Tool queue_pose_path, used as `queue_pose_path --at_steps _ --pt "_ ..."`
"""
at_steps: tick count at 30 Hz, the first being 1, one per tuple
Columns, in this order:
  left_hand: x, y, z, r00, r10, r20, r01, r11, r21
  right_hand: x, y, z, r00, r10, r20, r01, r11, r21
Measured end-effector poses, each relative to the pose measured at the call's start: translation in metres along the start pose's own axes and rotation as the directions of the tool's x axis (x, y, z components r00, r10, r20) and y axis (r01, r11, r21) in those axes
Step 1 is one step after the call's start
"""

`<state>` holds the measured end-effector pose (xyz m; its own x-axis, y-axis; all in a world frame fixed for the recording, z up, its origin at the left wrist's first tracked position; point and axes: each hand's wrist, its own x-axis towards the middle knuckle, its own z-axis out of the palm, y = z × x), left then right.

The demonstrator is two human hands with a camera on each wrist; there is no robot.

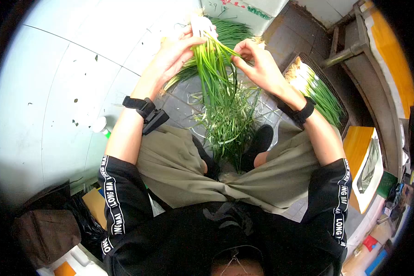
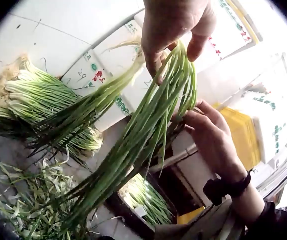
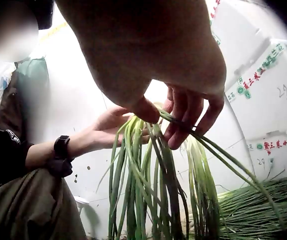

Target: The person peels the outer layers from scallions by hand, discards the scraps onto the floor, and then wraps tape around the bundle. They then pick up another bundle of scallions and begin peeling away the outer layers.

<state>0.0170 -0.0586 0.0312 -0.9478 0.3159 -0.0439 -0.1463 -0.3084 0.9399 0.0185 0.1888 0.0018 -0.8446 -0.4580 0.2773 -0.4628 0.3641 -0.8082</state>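
Observation:
My left hand (image 1: 170, 57) holds a bunch of scallions (image 1: 209, 62) by the pale stems, roots up and away from me, green leaves hanging down. On the right, my right hand (image 1: 262, 66) pinches a few strands of leaf between thumb and fingers, drawn out sideways from the bunch. In the right wrist view, those scallion leaves (image 3: 223, 152) slant out from under the fingers, while the other leaves hang straight. A heap of stripped leaves (image 1: 227, 126) lies on the floor below the bunch, between the feet.
More scallions (image 2: 48, 97) lie piled on the floor beside marked white boxes (image 2: 96, 75). At the right, a dark basket (image 1: 340, 94) holds scallions with roots on. A metal-framed stand (image 1: 349, 55) and a yellow-and-white box (image 1: 361, 152) are beyond it. A pale tiled wall (image 1: 78, 69) runs along the left.

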Motion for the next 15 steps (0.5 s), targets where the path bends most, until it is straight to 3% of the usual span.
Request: queue_pose_path --at_steps 3,5,7,9,13,15 --pt "0.003 -0.003 -0.002 0.999 -0.033 0.018 0.033 0.999 0.011 0.000 0.002 0.001 0.999 -0.028 0.046 0.027 0.999 0.031" --pt "0.004 -0.004 -0.001 0.999 -0.039 0.019 0.039 0.999 0.007 0.000 0.000 0.005 0.983 -0.009 0.182 -0.050 0.947 0.319" --pt "0.004 -0.006 -0.001 0.999 -0.046 0.016 0.046 0.999 0.003 0.000 -0.008 0.004 0.976 0.046 0.212 -0.114 0.939 0.325" --pt "0.004 -0.009 -0.002 0.999 -0.015 0.039 0.015 1.000 0.003 0.000 -0.002 0.009 0.964 0.114 0.239 -0.218 0.852 0.475" --pt "0.003 -0.008 0.001 0.997 0.000 0.077 -0.001 1.000 0.005 0.000 0.001 0.010 0.953 0.103 0.286 -0.231 0.857 0.461" --pt "0.001 -0.007 0.002 0.997 -0.002 0.082 0.003 1.000 -0.007 0.000 -0.002 0.010 0.927 0.104 0.360 -0.295 0.796 0.528"
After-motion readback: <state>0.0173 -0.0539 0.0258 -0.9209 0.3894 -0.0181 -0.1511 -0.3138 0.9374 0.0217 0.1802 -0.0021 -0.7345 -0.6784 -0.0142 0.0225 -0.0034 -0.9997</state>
